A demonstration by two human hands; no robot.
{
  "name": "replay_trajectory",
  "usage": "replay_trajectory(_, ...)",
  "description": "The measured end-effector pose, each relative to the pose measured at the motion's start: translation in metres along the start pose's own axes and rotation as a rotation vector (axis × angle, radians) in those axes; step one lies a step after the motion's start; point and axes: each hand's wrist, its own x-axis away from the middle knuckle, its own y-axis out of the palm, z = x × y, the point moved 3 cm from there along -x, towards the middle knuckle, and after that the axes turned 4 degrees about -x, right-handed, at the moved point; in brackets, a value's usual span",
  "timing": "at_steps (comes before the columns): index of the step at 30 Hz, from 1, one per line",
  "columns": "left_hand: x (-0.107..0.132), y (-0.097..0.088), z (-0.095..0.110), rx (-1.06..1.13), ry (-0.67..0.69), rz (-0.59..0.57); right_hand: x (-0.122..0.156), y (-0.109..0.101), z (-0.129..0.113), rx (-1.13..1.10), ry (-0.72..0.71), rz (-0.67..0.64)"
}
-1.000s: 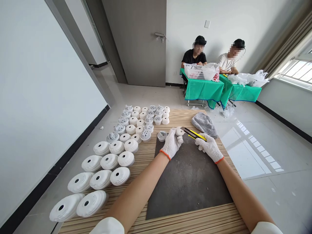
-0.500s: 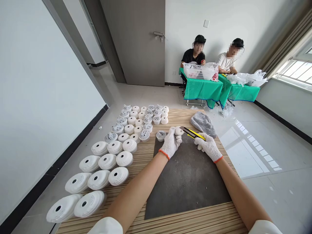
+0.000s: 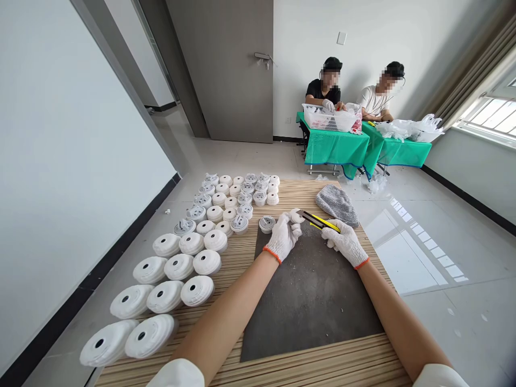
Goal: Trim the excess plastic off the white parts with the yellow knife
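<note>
My left hand [image 3: 284, 235], in a white knit glove with an orange cuff, is closed around a small round white plastic part [image 3: 297, 216]. A yellow and black utility knife [image 3: 321, 221] is gripped in my right hand [image 3: 342, 240], gloved the same way. The knife's blade points left and its tip is at the white part's edge; whether it cuts in is too small to tell. Both hands are above the far end of a dark grey mat [image 3: 306, 301]. A grey-white round device base [image 3: 266, 224] lies just left of my left hand.
Rows of white round housings [image 3: 193, 291] and grey-faced round units [image 3: 196, 214] cover the table's left side. A grey cloth [image 3: 336, 204] lies at the far right. Two people sit behind green-covered tables [image 3: 336, 148] with a white basket [image 3: 328, 119] and plastic bags [image 3: 397, 130].
My hands, the white part and the knife have stayed almost in place. The view has shifted very slightly. At the far table, one person's gloved hand has come up over the basket.
</note>
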Motion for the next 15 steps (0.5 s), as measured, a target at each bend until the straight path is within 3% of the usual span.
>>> replay_trajectory(15, 0.004, 0.001, -0.001, 0.005, 0.005, -0.01, 0.008, 0.001, -0.014, -0.001, 0.006, 0.037)
